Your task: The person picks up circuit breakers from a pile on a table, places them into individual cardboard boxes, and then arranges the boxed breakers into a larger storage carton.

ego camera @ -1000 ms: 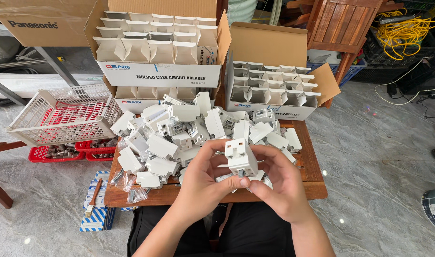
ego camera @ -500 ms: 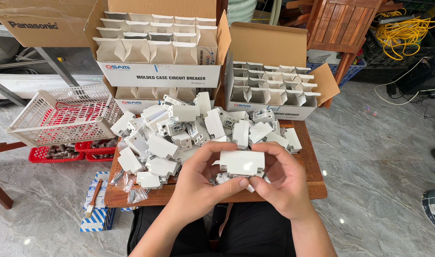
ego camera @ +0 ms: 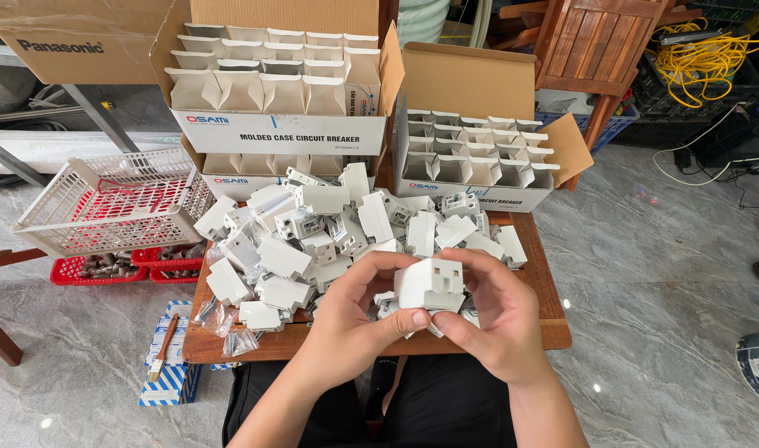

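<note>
I hold one white plastic breaker housing (ego camera: 430, 284) in front of me with both hands. My left hand (ego camera: 356, 317) grips it from the left and below, thumb pressed under its lower edge. My right hand (ego camera: 494, 314) wraps its right side. Just beyond my hands lies a heap of the same white housings (ego camera: 329, 234) on a small wooden table (ego camera: 549, 311).
Two open cardboard boxes with folded white inner cartons stand at the table's back, a stacked one (ego camera: 280, 87) on the left and one (ego camera: 479, 158) on the right. A white mesh basket (ego camera: 114, 203) sits left over red trays (ego camera: 93, 270). Small clear bags (ego camera: 226, 328) lie at the table's front left corner.
I have turned the housing in my hands; it stood upright a second ago, then lay flat, and now shows a different face toward me.
</note>
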